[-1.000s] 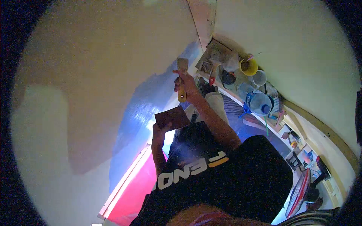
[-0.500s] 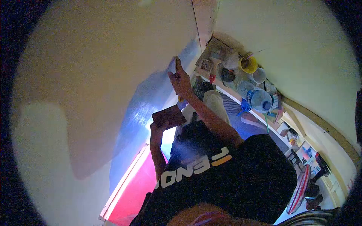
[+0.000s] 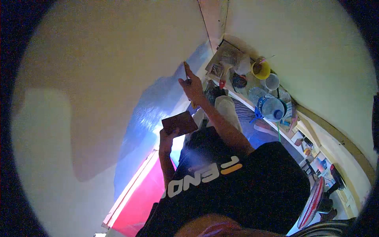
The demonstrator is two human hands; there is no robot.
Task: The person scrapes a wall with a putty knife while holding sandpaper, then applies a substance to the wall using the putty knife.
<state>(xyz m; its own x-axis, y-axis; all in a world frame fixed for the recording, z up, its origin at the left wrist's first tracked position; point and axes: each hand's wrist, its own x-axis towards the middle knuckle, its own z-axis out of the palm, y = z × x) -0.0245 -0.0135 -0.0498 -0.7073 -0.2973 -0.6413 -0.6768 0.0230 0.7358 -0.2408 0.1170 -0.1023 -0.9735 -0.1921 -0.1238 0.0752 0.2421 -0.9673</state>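
My right hand (image 3: 193, 90) is closed around a thin flat spreader (image 3: 186, 72), seen nearly edge-on, with its upper tip beside the wall. Below it, my left hand (image 3: 169, 138) grips a dark brown rectangular plate (image 3: 180, 123) by its lower edge. The plate's broad face is turned toward me. Behind both hands runs a beige wall (image 3: 110, 59), where a smooth, bluish, shiny patch (image 3: 152, 104) catches the light. A paler area (image 3: 43, 130) with a curved border shows farther left.
A shelf along the right wall bears a yellow bucket (image 3: 260, 69), a white cup (image 3: 271, 81), a large clear bottle (image 3: 273, 109) and a red-handled brush (image 3: 222, 83). A fan (image 3: 312, 203) stands at lower right. Pink-red material (image 3: 142, 201) hangs below the bright ledge at lower left.
Both hands have shifted slightly right in view, and the right hand with its spreader sits a little lower. The view has shifted slightly too. Both holds are unchanged.
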